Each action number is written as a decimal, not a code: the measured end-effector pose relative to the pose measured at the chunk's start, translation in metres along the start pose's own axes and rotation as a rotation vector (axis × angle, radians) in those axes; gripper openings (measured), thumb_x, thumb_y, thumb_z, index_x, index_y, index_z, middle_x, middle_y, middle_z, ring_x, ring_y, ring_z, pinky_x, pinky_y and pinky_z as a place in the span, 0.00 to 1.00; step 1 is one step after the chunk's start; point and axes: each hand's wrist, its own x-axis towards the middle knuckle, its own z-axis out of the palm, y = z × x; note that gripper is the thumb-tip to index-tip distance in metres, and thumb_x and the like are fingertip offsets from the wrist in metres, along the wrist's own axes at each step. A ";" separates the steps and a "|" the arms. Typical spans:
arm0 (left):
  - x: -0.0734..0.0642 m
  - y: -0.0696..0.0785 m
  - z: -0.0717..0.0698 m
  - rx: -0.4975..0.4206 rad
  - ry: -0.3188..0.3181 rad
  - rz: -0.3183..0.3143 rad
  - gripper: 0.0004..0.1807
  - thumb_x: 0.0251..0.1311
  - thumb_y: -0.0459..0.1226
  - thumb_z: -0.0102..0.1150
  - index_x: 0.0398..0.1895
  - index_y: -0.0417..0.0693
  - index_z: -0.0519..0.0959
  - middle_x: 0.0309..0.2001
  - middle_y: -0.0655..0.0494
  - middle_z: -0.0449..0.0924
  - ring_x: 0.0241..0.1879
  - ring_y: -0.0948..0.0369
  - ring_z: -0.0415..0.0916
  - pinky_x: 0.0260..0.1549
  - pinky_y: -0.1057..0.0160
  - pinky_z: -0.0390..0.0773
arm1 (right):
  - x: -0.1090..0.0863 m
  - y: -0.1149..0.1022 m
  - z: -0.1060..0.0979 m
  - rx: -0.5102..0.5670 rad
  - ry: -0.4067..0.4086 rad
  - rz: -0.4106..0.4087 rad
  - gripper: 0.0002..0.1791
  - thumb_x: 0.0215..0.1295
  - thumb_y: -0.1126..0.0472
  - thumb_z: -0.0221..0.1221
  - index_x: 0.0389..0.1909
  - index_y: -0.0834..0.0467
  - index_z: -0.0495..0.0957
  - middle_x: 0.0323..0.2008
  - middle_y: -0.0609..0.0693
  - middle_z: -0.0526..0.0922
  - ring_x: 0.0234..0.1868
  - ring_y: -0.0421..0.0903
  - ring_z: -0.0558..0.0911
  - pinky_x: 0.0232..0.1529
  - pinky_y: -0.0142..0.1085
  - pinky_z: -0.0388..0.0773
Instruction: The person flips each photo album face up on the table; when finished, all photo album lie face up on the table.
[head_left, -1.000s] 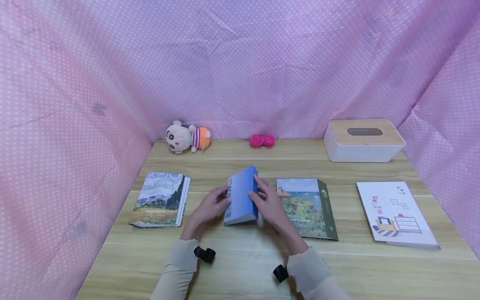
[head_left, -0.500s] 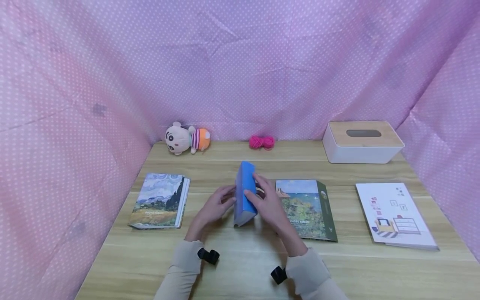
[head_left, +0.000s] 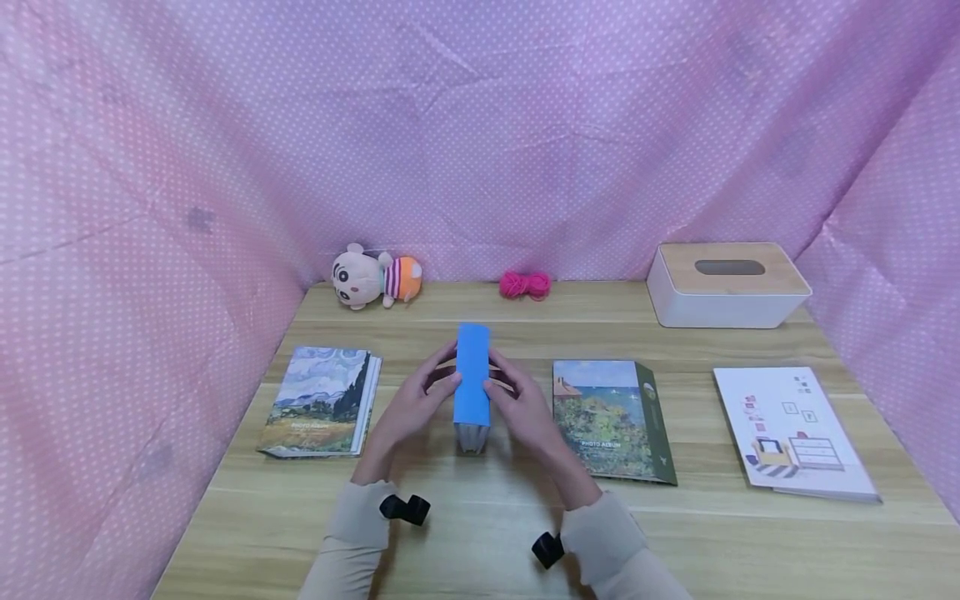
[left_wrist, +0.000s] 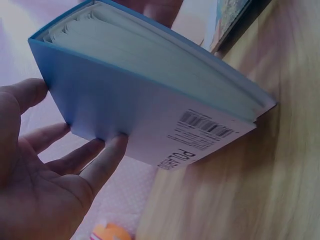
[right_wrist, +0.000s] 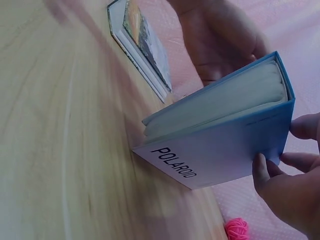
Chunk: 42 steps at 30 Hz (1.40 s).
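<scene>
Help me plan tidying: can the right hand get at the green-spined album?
Probably yes: the green-spined album lies close by, nothing stacked on it, though the right hand holds the blue album.

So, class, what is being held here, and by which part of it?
The thick, blue, rectangular book, spine up: left hand and right hand hold it between them, each on one cover near the spine.
</scene>
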 end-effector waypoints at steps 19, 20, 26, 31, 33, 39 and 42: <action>-0.007 0.003 -0.036 0.209 0.051 -0.175 0.35 0.62 0.50 0.59 0.71 0.61 0.60 0.72 0.46 0.56 0.64 0.38 0.64 0.51 0.39 0.75 | 0.006 0.030 0.022 -0.232 -0.155 0.107 0.30 0.72 0.48 0.50 0.72 0.43 0.57 0.73 0.54 0.55 0.70 0.60 0.62 0.65 0.55 0.65; -0.008 0.002 -0.037 0.222 0.054 -0.196 0.36 0.62 0.50 0.60 0.72 0.61 0.60 0.72 0.45 0.56 0.64 0.38 0.64 0.51 0.39 0.75 | 0.006 0.032 0.024 -0.254 -0.162 0.116 0.30 0.71 0.47 0.50 0.73 0.43 0.57 0.74 0.55 0.54 0.70 0.61 0.61 0.65 0.56 0.64; -0.014 -0.006 -0.046 0.296 0.065 -0.252 0.39 0.59 0.53 0.61 0.72 0.58 0.58 0.70 0.43 0.59 0.64 0.39 0.65 0.49 0.40 0.77 | 0.007 0.039 0.030 -0.382 -0.176 0.122 0.34 0.69 0.48 0.54 0.73 0.50 0.56 0.73 0.61 0.52 0.73 0.62 0.54 0.68 0.59 0.56; -0.018 -0.014 -0.054 0.311 0.083 -0.298 0.40 0.59 0.53 0.61 0.73 0.57 0.58 0.70 0.45 0.60 0.64 0.41 0.65 0.53 0.40 0.74 | 0.007 0.041 0.034 -0.437 -0.183 0.134 0.36 0.67 0.48 0.56 0.73 0.52 0.56 0.74 0.60 0.50 0.74 0.61 0.51 0.70 0.58 0.53; -0.020 -0.017 -0.058 0.312 0.083 -0.316 0.39 0.60 0.53 0.60 0.73 0.55 0.58 0.71 0.46 0.60 0.65 0.41 0.64 0.55 0.40 0.73 | 0.007 0.041 0.036 -0.449 -0.188 0.143 0.37 0.67 0.47 0.56 0.73 0.51 0.56 0.75 0.59 0.48 0.74 0.60 0.50 0.71 0.57 0.52; -0.022 -0.026 -0.064 0.296 0.069 -0.380 0.37 0.63 0.50 0.58 0.73 0.54 0.57 0.71 0.47 0.59 0.66 0.43 0.64 0.57 0.41 0.71 | 0.007 0.040 0.040 -0.510 -0.178 0.154 0.38 0.66 0.49 0.58 0.73 0.50 0.56 0.76 0.55 0.45 0.75 0.57 0.49 0.71 0.54 0.54; -0.022 -0.030 -0.065 0.299 0.058 -0.400 0.38 0.64 0.49 0.58 0.74 0.53 0.56 0.71 0.45 0.59 0.66 0.43 0.63 0.58 0.41 0.70 | 0.008 0.041 0.043 -0.510 -0.175 0.152 0.38 0.65 0.51 0.59 0.73 0.54 0.55 0.76 0.54 0.43 0.75 0.55 0.49 0.72 0.51 0.54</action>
